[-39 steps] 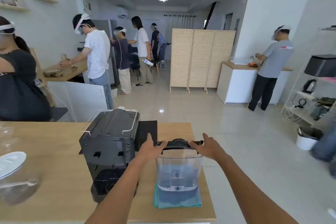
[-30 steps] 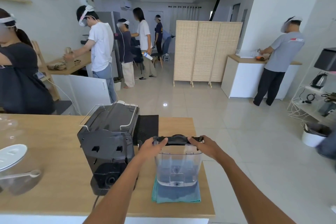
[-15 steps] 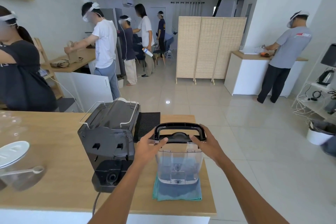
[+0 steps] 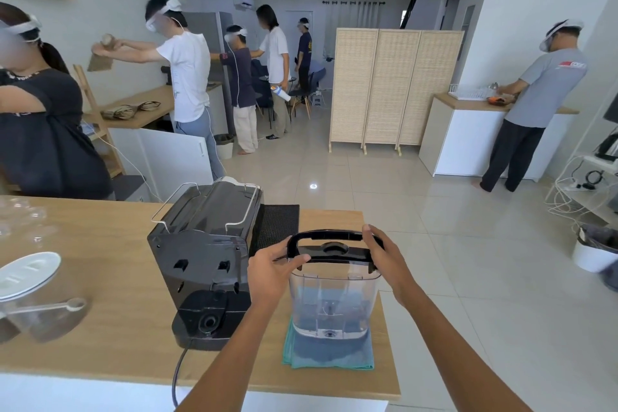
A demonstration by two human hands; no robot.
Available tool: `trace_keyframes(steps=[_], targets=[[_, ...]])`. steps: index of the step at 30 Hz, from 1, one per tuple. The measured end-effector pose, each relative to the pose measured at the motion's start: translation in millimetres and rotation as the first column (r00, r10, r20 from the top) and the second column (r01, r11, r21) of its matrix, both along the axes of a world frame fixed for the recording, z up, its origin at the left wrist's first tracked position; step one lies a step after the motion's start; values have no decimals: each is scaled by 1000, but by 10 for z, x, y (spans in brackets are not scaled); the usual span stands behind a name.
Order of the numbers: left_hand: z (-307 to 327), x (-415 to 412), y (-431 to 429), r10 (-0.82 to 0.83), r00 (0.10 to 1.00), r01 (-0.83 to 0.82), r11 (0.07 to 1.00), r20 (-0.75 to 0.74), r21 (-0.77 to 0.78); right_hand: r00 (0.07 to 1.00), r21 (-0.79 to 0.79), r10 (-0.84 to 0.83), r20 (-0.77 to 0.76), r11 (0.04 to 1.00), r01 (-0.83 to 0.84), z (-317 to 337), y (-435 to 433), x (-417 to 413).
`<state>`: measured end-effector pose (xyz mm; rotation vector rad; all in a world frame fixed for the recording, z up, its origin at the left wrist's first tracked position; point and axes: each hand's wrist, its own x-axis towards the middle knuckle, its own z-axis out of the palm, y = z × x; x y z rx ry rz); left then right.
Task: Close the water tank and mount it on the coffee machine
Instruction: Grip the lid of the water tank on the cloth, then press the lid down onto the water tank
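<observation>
Clear plastic water tank [image 4: 334, 304] gripped at the handle by both hands, on a teal cloth [image 4: 329, 353].

Black handle [image 4: 334, 237] stands raised above the black lid [image 4: 334, 252], which sits on the tank's rim. Left hand [image 4: 272, 273] has its fingers [image 4: 296, 259] clamped on the handle's left end; right hand [image 4: 384, 259] has its fingers wrapped over the right end. Tank stands upright on the cloth near the wooden bench's [image 4: 100, 278] right edge, just beside the black coffee machine [image 4: 207, 251] and apart from it.
</observation>
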<state>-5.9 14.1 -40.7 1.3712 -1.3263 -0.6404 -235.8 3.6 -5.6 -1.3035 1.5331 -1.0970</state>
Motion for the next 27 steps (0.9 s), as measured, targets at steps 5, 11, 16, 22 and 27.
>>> trace_keyframes(steps=[5, 11, 16, 22, 27], targets=[[27, -7, 50, 2, 1000, -2, 1000, 6, -22, 992, -9, -59, 107, 998, 61, -44, 21, 61], [128, -24, -88, -156, 987, 159, 976, -32, 151, 984, -29, -96, 153, 994, 101, -58, 13, 114], [148, -125, -235, -158, 974, 201, 932, -161, 302, 979, -30, -96, 177, 994, 103, -77, 0, 117], [93, -119, -257, -185, 959, 244, 927, -217, 286, 981, -37, -44, 187, 998, 51, -121, 5, 76], [61, -128, -186, -226, 952, 273, 930, -205, 245, 981, -18, 34, 190, 999, -31, -179, 61, -9]])
